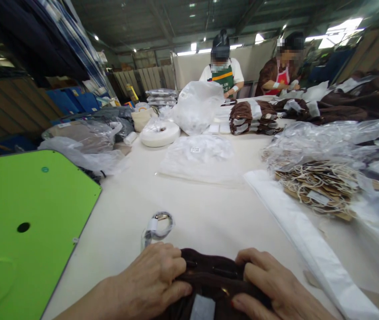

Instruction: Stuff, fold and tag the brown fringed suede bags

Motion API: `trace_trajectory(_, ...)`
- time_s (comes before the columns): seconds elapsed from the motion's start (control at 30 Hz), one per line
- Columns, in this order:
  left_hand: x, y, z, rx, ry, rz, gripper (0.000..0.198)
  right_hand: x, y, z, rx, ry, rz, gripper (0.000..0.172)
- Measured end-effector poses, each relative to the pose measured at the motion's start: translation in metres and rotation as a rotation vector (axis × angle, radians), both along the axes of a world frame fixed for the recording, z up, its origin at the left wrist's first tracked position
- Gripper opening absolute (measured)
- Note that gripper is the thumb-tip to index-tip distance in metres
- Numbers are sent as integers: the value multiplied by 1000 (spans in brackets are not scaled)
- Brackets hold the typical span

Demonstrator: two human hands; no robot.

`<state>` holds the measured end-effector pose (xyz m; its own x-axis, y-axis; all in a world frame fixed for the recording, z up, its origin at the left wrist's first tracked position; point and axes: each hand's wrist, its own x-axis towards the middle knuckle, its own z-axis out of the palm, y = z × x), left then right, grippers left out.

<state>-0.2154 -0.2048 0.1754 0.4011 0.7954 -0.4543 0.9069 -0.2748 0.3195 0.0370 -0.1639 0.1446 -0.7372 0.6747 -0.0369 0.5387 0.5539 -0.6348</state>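
A dark brown garment (209, 275) lies at the near edge of the white table (209, 213), with a white label patch on it. My left hand (152, 280) grips its left side with curled fingers. My right hand (269, 284) grips its right side, fingers closed over the fabric. Just beyond my left hand lies a small clear plastic ring with a white tag (157, 226).
A green board (25, 222) covers the table's left. Clear bags of paper hang tags with strings (319, 182), a long white plastic sleeve (296, 222), a white tape roll (160, 132), bagged white goods (199, 155) and stacked brown garments (252, 116) lie ahead. Two people work at the far end.
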Motion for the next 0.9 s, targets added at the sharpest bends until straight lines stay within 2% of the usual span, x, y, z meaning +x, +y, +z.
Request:
trace_trajectory(0.13,-3,9,-19,10,-43,58,13,-10,10,-15,-85,-74,-24,21)
trace_trajectory(0.2,-7,14,-25,6,-108,24,12,-12,16,-19,-156,-85,-25,26)
trace_trajectory(0.3,-12,18,-27,-9,-226,7,9,-12,22,-14,-276,-77,-12,30)
trace_trajectory(0.43,-14,18,-25,-102,-338,145,10,-12,25,-5,-377,-122,3,30)
trace_trajectory(0.6,-15,20,-28,-142,-305,178,21,-20,28,-6,-312,-251,-29,31)
trace_trajectory(0.73,-12,21,-33,-16,-158,129,21,-28,29,-11,-251,-309,-42,25)
trace_trajectory(0.8,-10,18,-34,-16,-79,139,23,-31,24,-16,-223,-320,-41,21)
trace_trajectory(0.9,-8,9,-34,-52,-45,131,22,-27,9,-26,-42,-287,-3,12)
